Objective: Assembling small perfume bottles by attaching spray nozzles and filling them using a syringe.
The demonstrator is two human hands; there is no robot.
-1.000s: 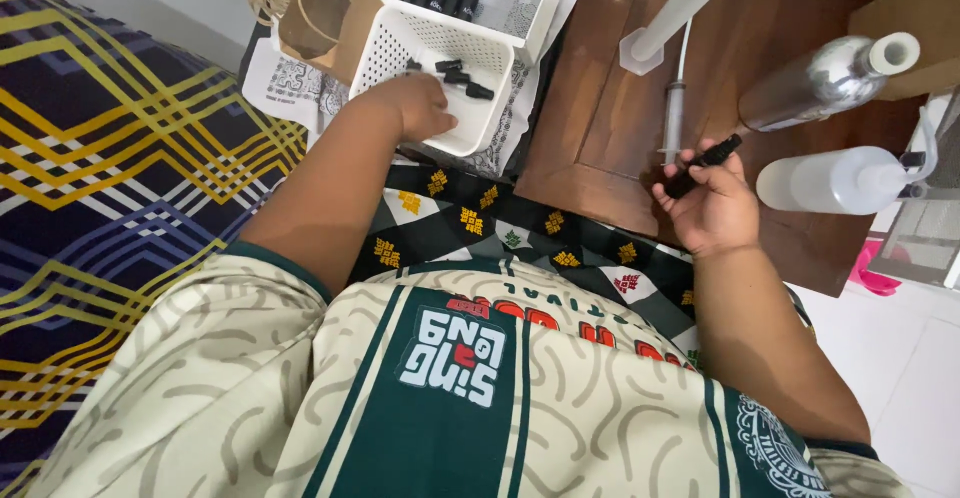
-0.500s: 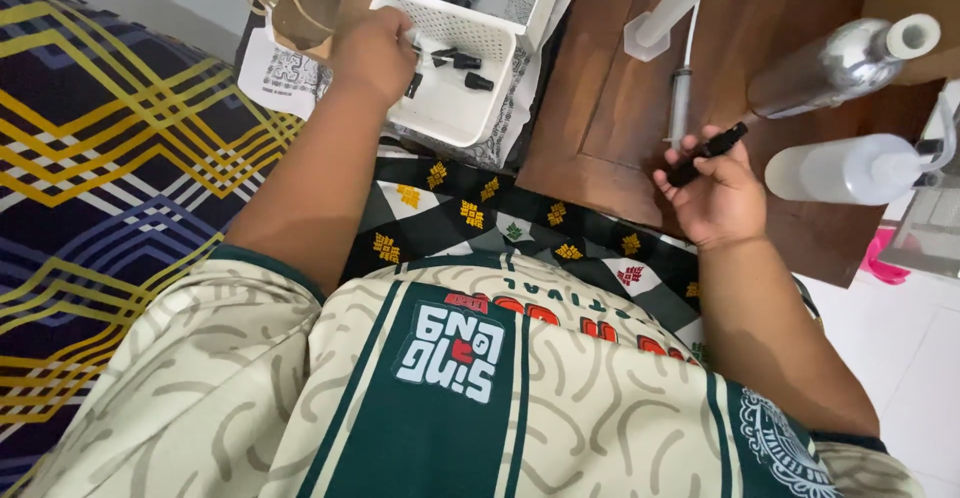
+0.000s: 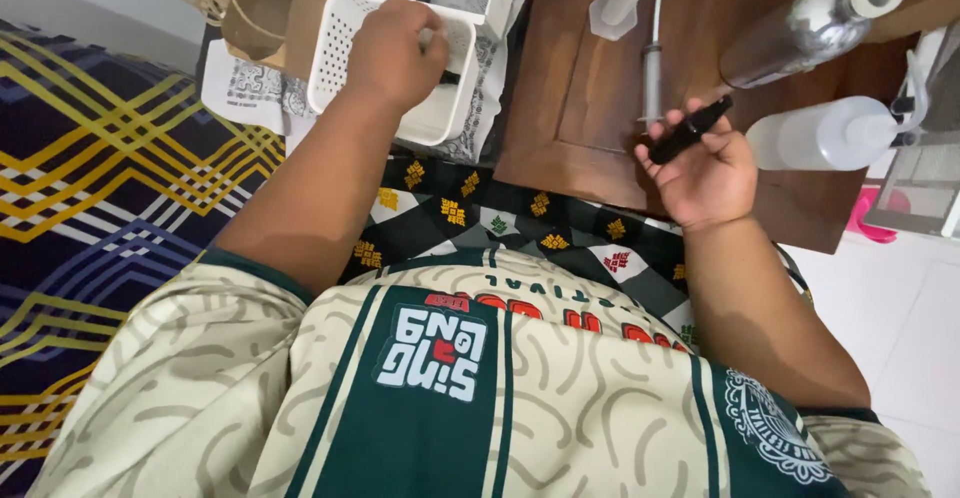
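The left hand [image 3: 392, 50] is curled closed inside the white perforated basket [image 3: 335, 58], on small black parts. Over the desk's [image 3: 575, 108] near edge, a black pen-like tube [image 3: 688, 130] is gripped mid-barrel by the right hand [image 3: 705, 173]; it is judged light, stiff, smooth.

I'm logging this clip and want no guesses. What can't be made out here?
Head view only:
- What the left hand grips in the white basket: its own fingers cover it.
- The lower end of the black tube: hidden inside the right hand.
- The silver bottle: its base blurs against the wooden table.
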